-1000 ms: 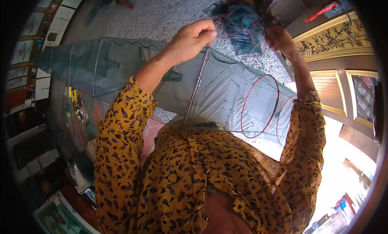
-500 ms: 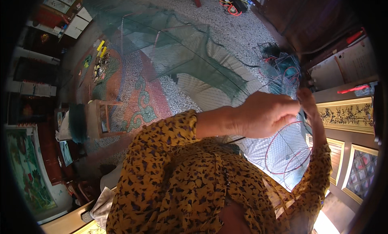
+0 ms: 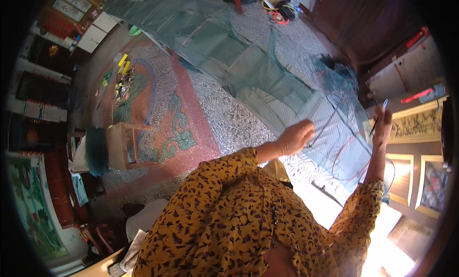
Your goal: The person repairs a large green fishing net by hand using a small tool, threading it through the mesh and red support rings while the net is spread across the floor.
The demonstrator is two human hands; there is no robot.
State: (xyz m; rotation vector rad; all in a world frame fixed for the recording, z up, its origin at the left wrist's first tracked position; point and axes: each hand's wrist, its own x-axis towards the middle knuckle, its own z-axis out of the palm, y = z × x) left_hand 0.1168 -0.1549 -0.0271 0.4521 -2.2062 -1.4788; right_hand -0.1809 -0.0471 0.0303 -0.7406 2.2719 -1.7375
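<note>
See the long green net [image 3: 258, 69] spread slantwise over the speckled floor [image 3: 222, 107], from upper left to right, with a thin red hoop [image 3: 340, 153] toward its right end. Have the left hand [image 3: 299, 137] at its lower edge, fingers curled; cannot tell that grip's hold on the mesh. Hold a slim pale-tipped tool [image 3: 385, 105] in the right hand [image 3: 381, 128], grip closed on it, beside the net. Find farther left a wooden stool [image 3: 116, 145], a dark green bundle [image 3: 97, 152] and yellow pieces [image 3: 123, 60].
</note>
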